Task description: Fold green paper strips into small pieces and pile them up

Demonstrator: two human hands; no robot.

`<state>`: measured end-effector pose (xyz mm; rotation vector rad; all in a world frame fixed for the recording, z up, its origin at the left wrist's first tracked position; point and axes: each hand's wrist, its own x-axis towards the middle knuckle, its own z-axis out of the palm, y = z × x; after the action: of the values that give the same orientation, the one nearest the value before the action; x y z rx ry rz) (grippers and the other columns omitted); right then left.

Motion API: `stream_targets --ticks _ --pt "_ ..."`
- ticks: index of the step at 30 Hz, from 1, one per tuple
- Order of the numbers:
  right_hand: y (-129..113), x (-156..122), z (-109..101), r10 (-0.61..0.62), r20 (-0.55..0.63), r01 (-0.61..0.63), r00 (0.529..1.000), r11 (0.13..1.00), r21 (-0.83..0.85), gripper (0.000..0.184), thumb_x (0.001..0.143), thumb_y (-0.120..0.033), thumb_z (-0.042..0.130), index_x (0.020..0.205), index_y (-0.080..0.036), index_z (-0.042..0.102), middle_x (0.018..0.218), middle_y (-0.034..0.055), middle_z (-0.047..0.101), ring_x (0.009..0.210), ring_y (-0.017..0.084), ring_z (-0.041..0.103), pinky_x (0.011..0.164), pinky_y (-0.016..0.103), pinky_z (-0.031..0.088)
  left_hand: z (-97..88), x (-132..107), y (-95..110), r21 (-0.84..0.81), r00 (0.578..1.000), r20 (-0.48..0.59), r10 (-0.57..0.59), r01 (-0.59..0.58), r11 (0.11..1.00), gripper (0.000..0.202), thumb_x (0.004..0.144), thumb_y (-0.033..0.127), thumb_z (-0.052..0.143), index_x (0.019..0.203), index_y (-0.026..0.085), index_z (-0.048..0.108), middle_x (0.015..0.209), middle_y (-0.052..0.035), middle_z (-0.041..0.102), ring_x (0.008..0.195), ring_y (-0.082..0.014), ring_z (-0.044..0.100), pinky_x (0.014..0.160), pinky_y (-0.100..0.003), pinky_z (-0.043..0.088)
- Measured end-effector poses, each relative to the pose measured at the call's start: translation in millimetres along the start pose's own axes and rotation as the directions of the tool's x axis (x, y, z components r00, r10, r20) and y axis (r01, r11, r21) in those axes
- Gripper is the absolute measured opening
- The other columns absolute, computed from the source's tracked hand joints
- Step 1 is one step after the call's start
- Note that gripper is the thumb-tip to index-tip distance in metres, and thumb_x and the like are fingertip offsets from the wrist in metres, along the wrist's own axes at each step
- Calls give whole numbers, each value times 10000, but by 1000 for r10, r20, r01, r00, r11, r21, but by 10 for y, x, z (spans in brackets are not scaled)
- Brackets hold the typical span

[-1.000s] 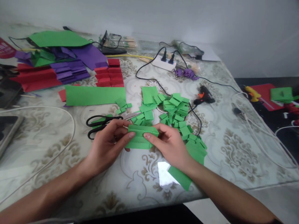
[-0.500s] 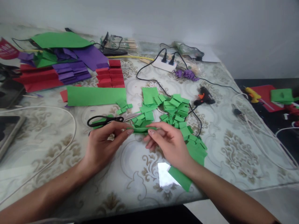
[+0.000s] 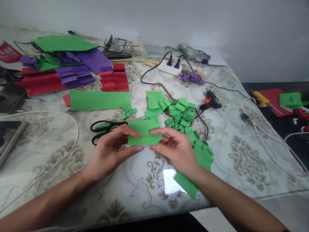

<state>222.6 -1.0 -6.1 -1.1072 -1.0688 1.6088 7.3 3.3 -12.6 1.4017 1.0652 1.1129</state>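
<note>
Between my hands is a green piece of paper with a crease across its lower part. My left hand pinches its left side, index finger on the face and thumb at the lower edge. On the right side, my right hand grips it in the same way. Black-handled scissors lie just beyond my left hand, their blades hidden behind the paper. Past my right hand is a heap of small folded green paper pieces. A green strip lies partly under my right forearm.
A long green strip lies left, before folded red paper and purple paper. A black glue gun and a white power strip with black cords are at right and back. A white cable curves at left.
The green paper was seen nearly edge-on as a thin fold; now it is opened out with its face towards me. My fingers have shifted along it. The scissors have stayed put.
</note>
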Motion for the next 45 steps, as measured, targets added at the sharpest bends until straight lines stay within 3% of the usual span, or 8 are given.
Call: stream_targets --ticks 11,16,22,35,41,45 --pt "-34 -41 40 -53 -5 53 999 994 -92 258 751 -389 925 888 -242 763 684 -17 700 609 155 640 558 294 533 -20 -9 51 106 999 -31 44 -40 994 124 797 234 890 873 242 794 817 4 682 736 -141 632 636 -225 522" --pt "-33 -50 43 -65 -30 62 997 993 -97 179 824 -371 873 868 -237 763 754 10 770 703 181 749 657 318 623 0 -34 73 135 999 -44 23 -17 991 67 853 244 838 840 234 773 781 2 714 713 -144 659 646 -239 537" --pt "-25 -51 62 -50 -47 48 998 997 -60 284 810 -437 885 868 -238 691 768 -2 745 721 186 764 703 340 675 41 -48 69 152 996 -84 3 10 988 150 859 265 825 793 211 702 708 19 690 615 -141 674 592 -253 535" --pt "11 -59 71 -26 -26 27 999 999 32 320 879 -423 838 911 -250 572 757 -34 721 777 189 813 717 295 665 62 -51 44 82 993 -104 -45 54 995 163 880 248 813 890 202 657 749 18 708 646 -137 707 619 -241 562" --pt "7 -57 75 0 -49 3 999 999 52 402 873 -397 844 992 -277 479 750 -42 760 760 202 822 708 303 664 53 -55 24 100 994 -109 -10 21 995 204 870 218 819 932 214 625 738 38 681 640 -136 716 598 -237 558" --pt "15 -31 58 20 -50 -18 999 999 45 450 840 -392 872 1140 -266 562 743 -53 753 723 180 804 725 311 671 51 -62 -5 63 992 -122 -16 23 998 293 859 210 829 1024 233 589 739 50 685 649 -145 720 587 -235 558"
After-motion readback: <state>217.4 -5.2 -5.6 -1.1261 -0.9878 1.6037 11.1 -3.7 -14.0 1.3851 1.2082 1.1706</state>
